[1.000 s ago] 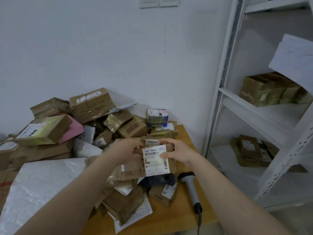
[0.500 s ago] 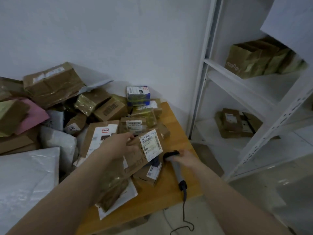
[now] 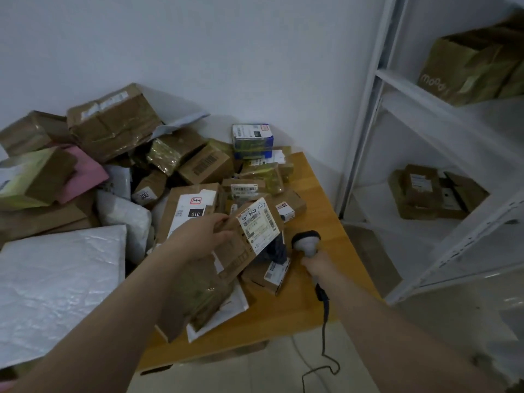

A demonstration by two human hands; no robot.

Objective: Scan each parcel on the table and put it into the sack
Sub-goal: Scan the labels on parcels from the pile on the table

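Scanner [image 3: 307, 243] now stands raised off the table [image 3: 326, 194] by its right edge, right hand [image 3: 316, 263] curled round its handle, head just beside the white label [image 3: 259, 222] of the brown parcel [image 3: 241, 251] that left hand [image 3: 202, 239] pinches, tilted, above the pile [image 3: 198, 165] near that edge.

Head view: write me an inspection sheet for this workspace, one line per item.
Surface: orange wooden tabletop, mostly buried under parcels; right side bare.
Job's things: brown cardboard parcel with white barcode label held tilted above the pile; grey handheld barcode scanner just right of it; white crinkled plastic sheet at left, probably the sack.
Clutter: heap of taped brown boxes, pink mailer, blue-and-white box.
Hands: left hand grips the parcel; right hand grips the scanner handle.
Cables: black scanner cord hangs off the table's front edge.
Surroundings: white wall; white metal shelving at right holding brown shelf boxes.
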